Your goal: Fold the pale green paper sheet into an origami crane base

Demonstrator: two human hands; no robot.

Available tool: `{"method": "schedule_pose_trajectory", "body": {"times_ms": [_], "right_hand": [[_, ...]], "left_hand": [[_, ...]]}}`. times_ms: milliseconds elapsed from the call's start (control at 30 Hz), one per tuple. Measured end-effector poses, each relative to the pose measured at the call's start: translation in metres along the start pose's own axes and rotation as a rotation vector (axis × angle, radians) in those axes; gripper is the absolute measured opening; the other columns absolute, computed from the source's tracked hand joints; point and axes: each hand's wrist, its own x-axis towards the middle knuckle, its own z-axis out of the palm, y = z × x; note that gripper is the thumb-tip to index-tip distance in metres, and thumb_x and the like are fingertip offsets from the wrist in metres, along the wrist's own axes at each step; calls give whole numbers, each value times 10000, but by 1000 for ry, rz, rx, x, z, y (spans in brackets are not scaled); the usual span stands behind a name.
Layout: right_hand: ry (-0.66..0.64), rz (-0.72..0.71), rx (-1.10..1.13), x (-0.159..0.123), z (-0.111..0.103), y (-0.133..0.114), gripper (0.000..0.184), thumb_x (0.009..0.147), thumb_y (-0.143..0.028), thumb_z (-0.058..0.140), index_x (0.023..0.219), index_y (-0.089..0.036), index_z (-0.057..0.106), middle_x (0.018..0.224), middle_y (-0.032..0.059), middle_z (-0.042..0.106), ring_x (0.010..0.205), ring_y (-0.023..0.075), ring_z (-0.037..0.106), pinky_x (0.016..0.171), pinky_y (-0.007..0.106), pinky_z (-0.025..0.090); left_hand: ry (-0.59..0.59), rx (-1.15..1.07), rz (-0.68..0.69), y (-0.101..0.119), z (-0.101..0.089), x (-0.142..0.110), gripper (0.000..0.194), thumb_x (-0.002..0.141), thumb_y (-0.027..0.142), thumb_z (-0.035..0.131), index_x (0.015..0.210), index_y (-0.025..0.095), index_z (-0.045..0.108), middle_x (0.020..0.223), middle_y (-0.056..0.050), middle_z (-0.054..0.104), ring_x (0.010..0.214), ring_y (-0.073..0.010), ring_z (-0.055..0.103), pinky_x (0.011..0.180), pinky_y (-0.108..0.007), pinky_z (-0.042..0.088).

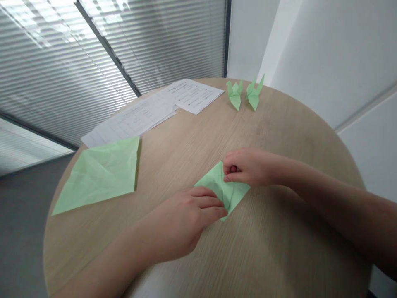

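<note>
Surface (173, 161): round, wood-grained. White printed sheets (136, 116): overlapping, far left edge. Green sheet (105, 169): creased, lies nearer, left. Left hand (189, 215): fingers extend close together over folded green paper (234, 191); grip cannot be told. Right hand (248, 165): fingers curl at its far right edge; pinch cannot be told. Folded green paper: lies on surface, beneath both hands. Paper cranes (235, 98) (253, 98): two, stand side by side, far edge.

Out beyond the right hand (248, 166), two paper cranes (235, 100) perch side by side; past the left hand (187, 219), printed sheets (133, 118), then slatted blinds (173, 37)!
</note>
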Motion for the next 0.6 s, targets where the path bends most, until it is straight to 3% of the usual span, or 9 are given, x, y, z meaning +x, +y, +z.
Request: {"method": "schedule_pose_trajectory", "body": {"times_ms": [200,367,600], "right_hand": [[-1,3,-46,0,2,0,224,897,-322,563,785,-156,663,832,46,675,712,122,523,610,248,281],[-21,17,-42,0,0,-2,238,899,-334,549,769,-163,649,846,57,674,722,136,522,619,257,288],[-13,44,-70,1,-1,-8,241,881,-312,546,734,-145,639,790,60,663,679,124,495,609,258,282]], "left_hand": [[-44,38,-25,0,3,-1,483,890,42,479,1341,186,575,1152,-86,679,1162,-251,579,1042,-438,474],[-78,66,-68,1,5,0,424,929,66,451,1310,180,596,1129,-96,643,1105,-241,593,1009,-420,492],[-40,52,-57,2,3,1,439,869,32,478,1263,176,606,1160,-88,661,1149,-232,596,1042,-408,477]]}}
